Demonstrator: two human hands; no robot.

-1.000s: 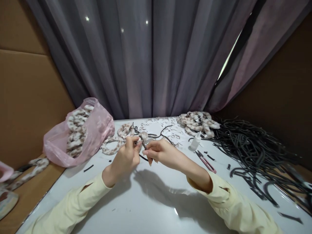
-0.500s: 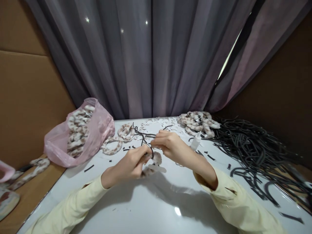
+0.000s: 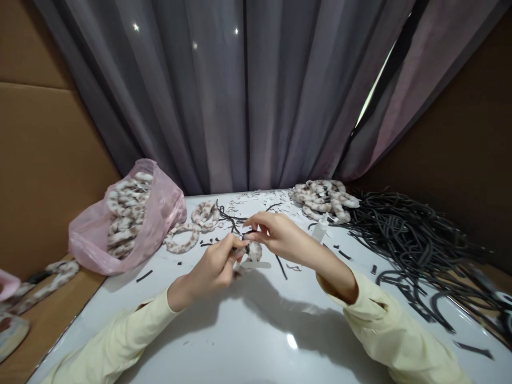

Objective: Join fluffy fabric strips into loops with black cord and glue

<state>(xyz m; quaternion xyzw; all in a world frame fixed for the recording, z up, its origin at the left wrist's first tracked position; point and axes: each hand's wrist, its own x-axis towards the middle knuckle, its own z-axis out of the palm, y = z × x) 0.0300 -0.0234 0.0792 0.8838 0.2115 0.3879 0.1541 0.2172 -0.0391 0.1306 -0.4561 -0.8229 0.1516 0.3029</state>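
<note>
My left hand (image 3: 216,262) is closed, its thumb and fingers pinching a fluffy white-and-brown plush strip (image 3: 255,252) at its black end. My right hand (image 3: 276,233) meets it at the fingertips, pinching black cord against that end. Much of the grip is hidden behind fingers. A length of black cord (image 3: 281,268) shows below my right hand; whether it hangs or rests on the table I cannot tell. A pale flat tag (image 3: 261,265) sticks out under the plush strip. Beyond my hands, more black cords (image 3: 229,214) lie on the white table (image 3: 224,341).
At left stands a pink plastic bag (image 3: 170,200) of plush strips, beside two plush rings (image 3: 182,238). A plush pile (image 3: 324,198), a small white bottle (image 3: 320,229) and a large heap of black cords (image 3: 404,229) are at right. Cardboard walls (image 3: 48,138) and a curtain (image 3: 224,106) enclose the table.
My right hand has moved slightly left and down, bringing its fingertips to my left hand's. A black cord length now shows below the right hand. The view has shifted slightly.
</note>
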